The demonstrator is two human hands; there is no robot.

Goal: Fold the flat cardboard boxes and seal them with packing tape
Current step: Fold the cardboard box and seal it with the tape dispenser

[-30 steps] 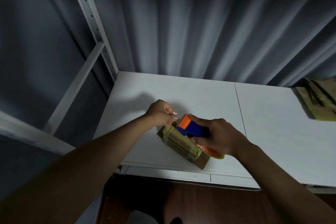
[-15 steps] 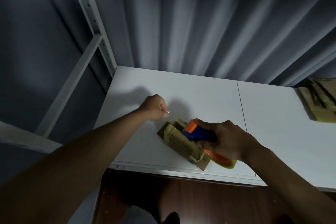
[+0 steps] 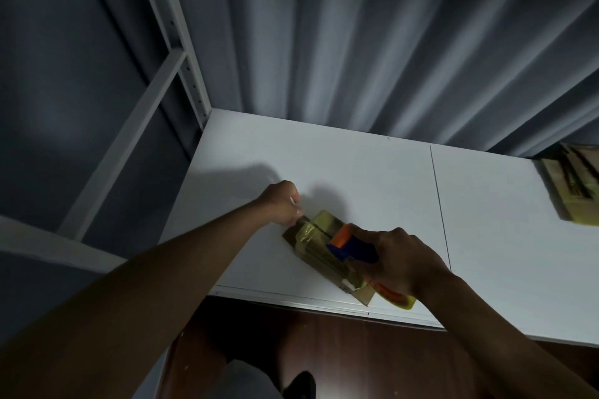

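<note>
Near the front edge of the white bench point(image 3: 356, 172), toward its left end, a small folded cardboard box point(image 3: 316, 244) lies with its long axis running diagonally, from the far left down to the near right, where its near corner reaches the bench's front edge. Glossy packing tape covers most of its top face. The right hand point(image 3: 402, 261) grips the blue and orange tape dispenser point(image 3: 348, 244), fingers curled around the handle, and holds it on the box's near-right half; the tape roll point(image 3: 393, 296) shows below the hand, just past the front edge. The left hand point(image 3: 282, 202) is at the box's far-left end, fingers curled with the tips touching or pinching something at that end, probably the loose start of the tape, though the dim light makes this hard to confirm. Judging by this, the strip is being laid along the box's long axis, so the coming pull should run straight toward the near right while the left hand anchors the far end. At the bench's far right edge sits 1 stack of cardboard boxes point(image 3: 573, 188), well apart from both hands.
</note>
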